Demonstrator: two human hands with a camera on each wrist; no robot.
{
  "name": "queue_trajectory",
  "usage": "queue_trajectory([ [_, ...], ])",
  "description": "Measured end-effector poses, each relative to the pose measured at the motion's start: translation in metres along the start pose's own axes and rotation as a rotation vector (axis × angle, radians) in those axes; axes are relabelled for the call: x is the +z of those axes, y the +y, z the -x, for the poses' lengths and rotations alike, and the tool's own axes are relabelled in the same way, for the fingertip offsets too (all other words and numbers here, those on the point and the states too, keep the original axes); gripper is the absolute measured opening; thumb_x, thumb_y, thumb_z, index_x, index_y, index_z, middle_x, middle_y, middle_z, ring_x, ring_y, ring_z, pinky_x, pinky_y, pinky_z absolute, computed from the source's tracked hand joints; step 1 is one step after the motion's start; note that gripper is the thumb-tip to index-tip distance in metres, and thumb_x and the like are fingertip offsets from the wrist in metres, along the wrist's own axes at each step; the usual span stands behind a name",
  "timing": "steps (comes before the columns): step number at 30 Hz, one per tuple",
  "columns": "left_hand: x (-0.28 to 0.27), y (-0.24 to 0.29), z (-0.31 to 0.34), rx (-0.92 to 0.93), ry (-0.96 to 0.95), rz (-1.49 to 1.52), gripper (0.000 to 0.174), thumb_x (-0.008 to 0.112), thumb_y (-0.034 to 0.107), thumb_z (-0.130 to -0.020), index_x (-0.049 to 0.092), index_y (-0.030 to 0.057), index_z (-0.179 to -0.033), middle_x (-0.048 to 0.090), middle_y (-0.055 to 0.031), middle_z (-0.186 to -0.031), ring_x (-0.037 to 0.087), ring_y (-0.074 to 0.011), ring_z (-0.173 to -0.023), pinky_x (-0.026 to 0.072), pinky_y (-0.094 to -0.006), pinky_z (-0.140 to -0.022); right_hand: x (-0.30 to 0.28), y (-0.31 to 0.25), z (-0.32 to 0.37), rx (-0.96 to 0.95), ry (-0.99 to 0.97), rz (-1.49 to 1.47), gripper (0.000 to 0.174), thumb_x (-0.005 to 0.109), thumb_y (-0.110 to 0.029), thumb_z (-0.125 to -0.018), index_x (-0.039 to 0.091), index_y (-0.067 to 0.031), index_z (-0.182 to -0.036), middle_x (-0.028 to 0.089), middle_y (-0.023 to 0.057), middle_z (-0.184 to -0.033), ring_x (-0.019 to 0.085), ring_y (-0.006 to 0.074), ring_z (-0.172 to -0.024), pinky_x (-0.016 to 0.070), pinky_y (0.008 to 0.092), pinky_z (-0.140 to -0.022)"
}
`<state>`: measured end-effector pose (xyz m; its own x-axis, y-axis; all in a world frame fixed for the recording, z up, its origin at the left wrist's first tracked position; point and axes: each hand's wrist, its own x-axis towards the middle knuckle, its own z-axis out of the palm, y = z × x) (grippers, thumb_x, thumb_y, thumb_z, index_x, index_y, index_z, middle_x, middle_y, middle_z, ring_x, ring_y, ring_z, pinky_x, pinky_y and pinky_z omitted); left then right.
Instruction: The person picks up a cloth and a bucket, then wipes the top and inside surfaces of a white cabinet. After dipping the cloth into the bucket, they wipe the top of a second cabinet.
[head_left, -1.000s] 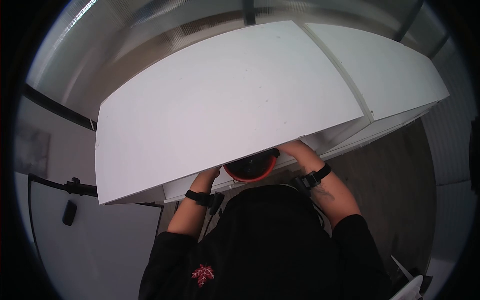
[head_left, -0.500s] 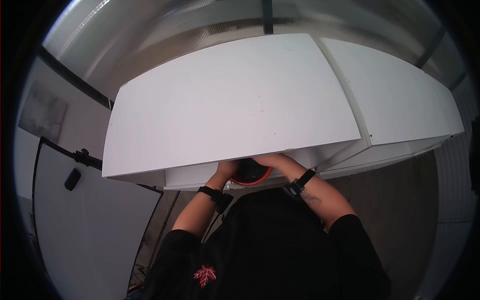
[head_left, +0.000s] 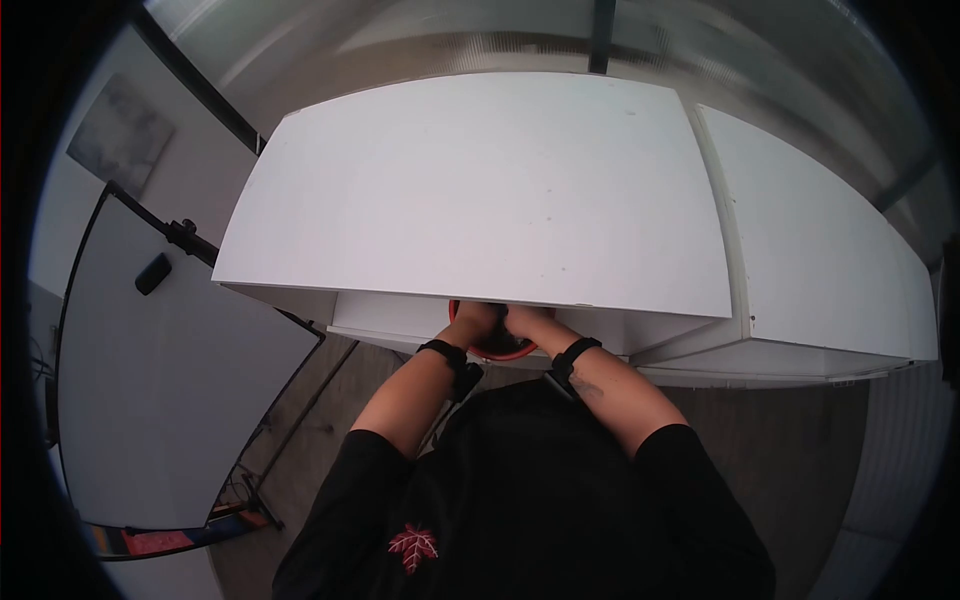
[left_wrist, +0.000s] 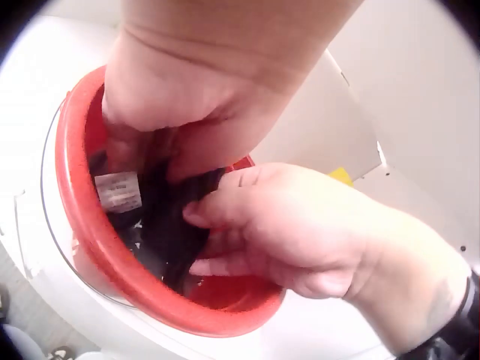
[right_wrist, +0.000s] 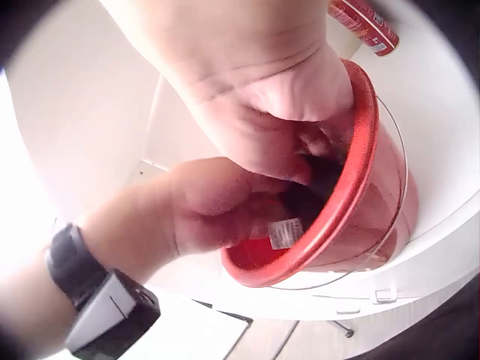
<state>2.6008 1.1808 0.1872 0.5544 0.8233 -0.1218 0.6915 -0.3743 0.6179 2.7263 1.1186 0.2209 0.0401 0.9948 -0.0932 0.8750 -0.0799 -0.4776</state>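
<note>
A red bucket (left_wrist: 75,172) with a thin wire handle stands inside the white cabinet, its front rim showing below the cabinet top in the head view. Dark cloth (left_wrist: 169,232) with a white printed label (left_wrist: 118,193) lies in the bucket. My left hand (head_left: 478,318) reaches down over the rim, its curled fingers gripping the cloth and partly hidden inside. From the other side my right hand (left_wrist: 277,225) holds the cloth between thumb and fingers. In the right wrist view the two hands are close together within the bucket's mouth.
Over the bucket extends the white cabinet top (head_left: 480,200), its front edge just above my hands. A red can (right_wrist: 367,26) lies near the bucket. To the left stands a grey board (head_left: 170,380) in a black frame.
Both hands have come inward from the bucket's sides and now reach into it, on the cloth. The head view has turned, so the cabinet appears farther right.
</note>
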Motion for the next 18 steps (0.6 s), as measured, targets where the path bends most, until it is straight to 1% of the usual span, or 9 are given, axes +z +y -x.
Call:
queue_trajectory([
  [2,-0.015,0.006,0.011,0.139,-0.036,-0.522,0.04,0.055,0.017,-0.087,0.055,0.0062,-0.126,0.054,-0.0168,-0.131,0.048,-0.0299,-0.123,0.0377,-0.037,-0.103,-0.015,0.006,-0.002,-0.035,-0.06,-0.132,0.045,0.055,-0.014,-0.083,0.053,-0.0048,-0.127,0.054,0.0213,-0.128,0.05,0.0367,-0.121,0.0395,0.0436,-0.101],
  [3,-0.011,-0.009,0.004,-0.027,0.019,-0.211,0.042,0.057,0.015,-0.084,0.055,0.0057,-0.125,0.055,-0.0152,-0.13,0.052,-0.0292,-0.119,0.0394,-0.0365,-0.101,-0.024,0.004,-0.002,-0.084,-0.065,-0.144,0.041,0.053,-0.01,-0.083,0.056,-0.0024,-0.123,0.057,0.0217,-0.123,0.053,0.0369,-0.116,0.0409,0.0436,-0.099],
  [6,-0.032,0.0,0.02,0.007,0.235,-0.052,0.031,0.049,0.017,-0.09,0.06,0.005,-0.116,0.063,-0.0186,-0.114,0.057,-0.0368,-0.108,0.045,-0.0427,-0.091,-0.037,0.014,-0.006,-0.247,0.207,-0.571,0.03,0.053,-0.017,-0.092,0.059,-0.0041,-0.118,0.062,0.0176,-0.116,0.058,0.0322,-0.106,0.0457,0.0402,-0.092],
  [7,-0.05,0.012,0.029,-0.001,0.096,-0.367,0.041,0.057,0.014,-0.087,0.052,0.0044,-0.127,0.057,-0.0126,-0.126,0.057,-0.0301,-0.11,0.0449,-0.0367,-0.094,-0.046,0.016,-0.004,-0.252,0.207,-0.576,0.03,0.053,-0.017,-0.092,0.059,-0.0041,-0.118,0.062,0.0176,-0.116,0.058,0.0322,-0.106,0.0457,0.0402,-0.092],
  [8,-0.055,0.017,0.032,-0.002,0.099,-0.372,0.041,0.057,0.014,-0.087,0.052,0.0044,-0.127,0.057,-0.0126,-0.126,0.057,-0.0301,-0.11,0.0449,-0.0367,-0.094,-0.061,0.016,0.0,-0.253,0.213,-0.57,0.03,0.053,-0.02,-0.093,0.059,-0.004,-0.118,0.062,0.0167,-0.115,0.059,0.0308,-0.105,0.0464,0.0398,-0.09],
  [10,-0.06,0.023,0.036,-0.288,0.259,0.644,0.039,0.057,0.016,-0.09,0.051,0.0032,-0.126,0.059,-0.0118,-0.118,0.059,-0.0259,-0.103,0.0507,-0.0346,-0.082,-0.074,0.016,0.003,-0.256,0.223,-0.568,0.031,0.054,-0.024,-0.095,0.059,-0.0038,-0.118,0.062,0.0159,-0.115,0.06,0.0295,-0.103,0.0471,0.0393,-0.088],
  [13,-0.061,0.023,0.033,-0.15,0.34,0.703,0.036,0.055,0.017,-0.092,0.051,0.002,-0.125,0.058,-0.0112,-0.113,0.059,-0.0224,-0.097,0.0531,-0.0309,-0.071,-0.079,0.013,0.001,-0.337,0.285,-0.461,0.031,0.053,-0.024,-0.095,0.059,-0.0036,-0.118,0.063,0.0157,-0.113,0.06,0.0282,-0.103,0.0478,0.0388,-0.087],
  [16,-0.067,0.046,0.04,-0.25,0.219,0.997,0.034,0.055,0.014,-0.092,0.052,0.0005,-0.123,0.059,-0.0121,-0.113,0.059,-0.0217,-0.097,0.0527,-0.0296,-0.068,-0.072,-0.002,0.002,-0.382,0.322,-0.475,0.03,0.053,-0.021,-0.094,0.059,-0.0035,-0.118,0.063,0.016,-0.112,0.06,0.0303,-0.102,0.0479,0.0393,-0.087],
  [18,-0.069,0.058,0.041,-0.197,0.21,0.975,0.033,0.055,0.013,-0.093,0.052,-0.0003,-0.122,0.059,-0.0122,-0.112,0.059,-0.0214,-0.095,0.0523,-0.0305,-0.069,-0.071,-0.011,0.008,-0.296,0.196,-0.221,0.032,0.056,-0.015,-0.088,0.059,-0.004,-0.118,0.061,0.0181,-0.114,0.057,0.0348,-0.106,0.0457,0.0425,-0.091],
])
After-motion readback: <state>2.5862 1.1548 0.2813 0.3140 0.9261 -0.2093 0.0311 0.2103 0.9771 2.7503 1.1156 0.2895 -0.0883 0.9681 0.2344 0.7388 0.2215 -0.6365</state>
